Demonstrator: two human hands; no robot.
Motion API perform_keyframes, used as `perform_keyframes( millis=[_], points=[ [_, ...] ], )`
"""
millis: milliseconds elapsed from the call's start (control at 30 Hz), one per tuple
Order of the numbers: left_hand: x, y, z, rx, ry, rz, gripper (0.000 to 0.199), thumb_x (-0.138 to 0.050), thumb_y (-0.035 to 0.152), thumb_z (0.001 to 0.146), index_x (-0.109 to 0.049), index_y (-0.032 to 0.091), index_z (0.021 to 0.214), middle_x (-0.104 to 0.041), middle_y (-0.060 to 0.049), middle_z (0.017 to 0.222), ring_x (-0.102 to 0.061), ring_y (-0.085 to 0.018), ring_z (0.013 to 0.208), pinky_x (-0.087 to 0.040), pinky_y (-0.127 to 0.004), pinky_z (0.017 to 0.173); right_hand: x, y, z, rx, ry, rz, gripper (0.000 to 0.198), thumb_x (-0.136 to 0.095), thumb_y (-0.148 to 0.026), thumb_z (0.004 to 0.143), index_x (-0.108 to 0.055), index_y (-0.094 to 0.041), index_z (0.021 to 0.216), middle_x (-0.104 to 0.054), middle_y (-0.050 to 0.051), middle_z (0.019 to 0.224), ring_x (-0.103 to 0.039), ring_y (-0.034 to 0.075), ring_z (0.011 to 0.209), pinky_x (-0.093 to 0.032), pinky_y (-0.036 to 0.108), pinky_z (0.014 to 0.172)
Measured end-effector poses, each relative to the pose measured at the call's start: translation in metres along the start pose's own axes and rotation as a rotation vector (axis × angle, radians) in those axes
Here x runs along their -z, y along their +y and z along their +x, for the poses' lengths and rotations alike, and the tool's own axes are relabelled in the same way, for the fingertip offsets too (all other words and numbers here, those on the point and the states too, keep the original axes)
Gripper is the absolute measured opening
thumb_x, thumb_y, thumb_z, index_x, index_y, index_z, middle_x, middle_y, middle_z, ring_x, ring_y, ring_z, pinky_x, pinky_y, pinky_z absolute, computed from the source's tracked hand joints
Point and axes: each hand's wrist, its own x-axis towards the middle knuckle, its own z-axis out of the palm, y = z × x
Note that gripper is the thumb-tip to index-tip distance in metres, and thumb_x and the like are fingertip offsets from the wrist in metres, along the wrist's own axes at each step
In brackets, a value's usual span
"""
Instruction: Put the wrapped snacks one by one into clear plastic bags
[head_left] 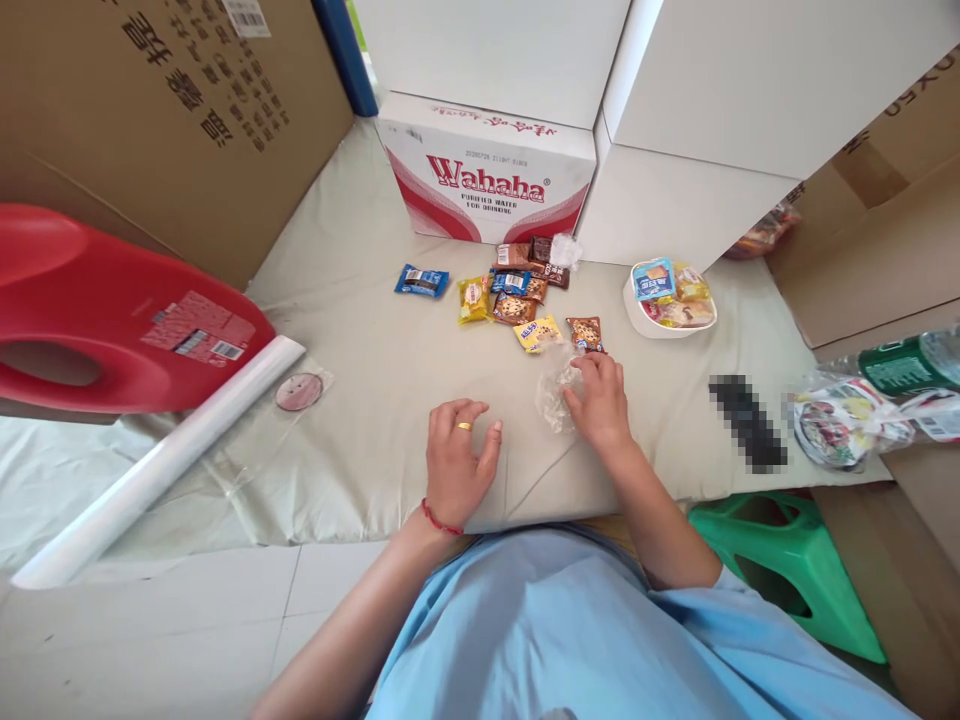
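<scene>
My left hand [457, 455] is above the cloth, empty, its fingers loosely bent and the thumb apart. My right hand [602, 405] has its thumb and fingertips on a crumpled clear plastic bag [553, 400]. Just beyond those fingers lie a brown snack packet [585, 333] and a yellow packet [538, 334]. Farther back is a loose cluster with a yellow-green packet [474, 299], a brown cookie packet [514, 308] and several others. A blue packet [421, 281] sits apart on the left. To the right, a white bowl [667, 328] holds several wrapped snacks.
A white and red water carton [491, 180] stands behind the snacks. On the left are a red jug [112, 310], a long plastic-film roll [161, 460] and a round disc [299, 391]. A pixelated dark object [748, 424] and a green-labelled bottle [907, 362] lie right, above a green stool [795, 570].
</scene>
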Motion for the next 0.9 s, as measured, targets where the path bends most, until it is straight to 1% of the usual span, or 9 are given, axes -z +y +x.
perform_keyframes(
  millis=[133, 300, 367, 433, 500, 633, 700, 767, 900],
  points=[
    [-0.018, 0.032, 0.003, -0.031, -0.061, -0.190, 0.023, -0.059, 0.034, 0.100, -0.060, 0.022, 0.119, -0.063, -0.009, 0.112, -0.064, -0.021, 0.100, -0.054, -0.036, 0.088, -0.010, -0.003, -0.015, 0.056, 0.125, -0.041, 0.058, -0.071, -0.026, 0.088, -0.055, -0.018, 0.143, -0.049, 0.022, 0.147, -0.043, 0.039, 0.134, -0.043, 0.062, 0.112],
    [-0.065, 0.054, 0.023, 0.116, -0.054, -0.254, 0.068, -0.083, 0.052, 0.076, -0.056, 0.020, 0.130, -0.059, -0.017, 0.131, -0.060, -0.031, 0.121, -0.052, -0.044, 0.099, -0.021, -0.004, -0.023, 0.061, 0.152, -0.013, 0.067, -0.068, -0.034, 0.091, -0.043, -0.020, 0.152, -0.045, 0.022, 0.152, -0.040, 0.038, 0.140, -0.042, 0.061, 0.115],
    [-0.079, 0.044, 0.037, 0.267, -0.042, -0.334, 0.059, -0.082, 0.046, 0.073, -0.061, 0.020, 0.121, -0.064, -0.014, 0.125, -0.064, -0.028, 0.111, -0.053, -0.042, 0.095, -0.022, -0.002, -0.024, 0.057, 0.162, 0.010, 0.065, -0.064, -0.036, 0.094, -0.041, -0.021, 0.153, -0.045, 0.021, 0.153, -0.042, 0.037, 0.141, -0.042, 0.062, 0.115],
    [-0.082, 0.024, 0.050, 0.486, -0.026, -0.446, 0.027, -0.071, 0.041, 0.079, -0.063, 0.021, 0.096, -0.068, -0.005, 0.093, -0.066, -0.020, 0.084, -0.053, -0.035, 0.084, -0.021, 0.003, -0.025, 0.029, 0.180, 0.047, 0.061, -0.062, -0.036, 0.095, -0.043, -0.021, 0.152, -0.046, 0.022, 0.152, -0.044, 0.037, 0.140, -0.042, 0.061, 0.115],
    [-0.074, 0.000, 0.058, 0.558, -0.037, -0.463, 0.020, -0.061, 0.041, 0.085, -0.060, 0.022, 0.087, -0.063, 0.000, 0.072, -0.062, -0.017, 0.069, -0.051, -0.031, 0.073, -0.019, 0.009, -0.024, -0.027, 0.198, 0.116, 0.049, -0.058, -0.032, 0.096, -0.053, -0.020, 0.143, -0.053, 0.021, 0.144, -0.051, 0.034, 0.135, -0.045, 0.056, 0.113],
    [-0.041, -0.029, 0.055, 0.614, 0.033, -0.367, 0.021, -0.063, 0.036, 0.078, -0.058, 0.022, 0.093, -0.063, 0.000, 0.078, -0.061, -0.017, 0.070, -0.050, -0.030, 0.067, -0.019, 0.019, -0.022, -0.157, 0.172, 0.308, 0.025, -0.047, -0.029, 0.100, -0.068, -0.021, 0.110, -0.067, 0.013, 0.110, -0.065, 0.025, 0.103, -0.055, 0.042, 0.095],
    [-0.025, -0.026, 0.048, 0.479, 0.176, -0.164, 0.032, -0.065, 0.026, 0.072, -0.060, 0.021, 0.103, -0.066, -0.006, 0.101, -0.065, -0.022, 0.092, -0.054, -0.036, 0.079, -0.019, 0.020, -0.021, -0.203, 0.164, 0.386, 0.024, -0.047, -0.033, 0.101, -0.068, -0.022, 0.104, -0.068, 0.009, 0.101, -0.066, 0.022, 0.090, -0.055, 0.037, 0.086],
    [-0.015, -0.012, 0.043, 0.180, 0.196, 0.005, 0.041, -0.062, 0.017, 0.073, -0.064, 0.022, 0.114, -0.064, -0.012, 0.120, -0.062, -0.028, 0.117, -0.051, -0.044, 0.097, -0.017, 0.017, -0.020, -0.217, 0.160, 0.442, 0.024, -0.048, -0.037, 0.103, -0.068, -0.022, 0.102, -0.069, 0.007, 0.097, -0.064, 0.020, 0.085, -0.053, 0.034, 0.082],
    [-0.014, 0.023, 0.045, -0.370, -0.156, 0.042, 0.053, -0.055, 0.011, 0.082, -0.064, 0.028, 0.131, -0.067, -0.011, 0.136, -0.055, -0.030, 0.137, -0.039, -0.051, 0.114, -0.012, 0.011, -0.022, -0.136, 0.117, 0.489, 0.023, -0.049, -0.035, 0.103, -0.069, -0.023, 0.102, -0.070, 0.007, 0.097, -0.066, 0.020, 0.086, -0.052, 0.033, 0.082]
  ],
)
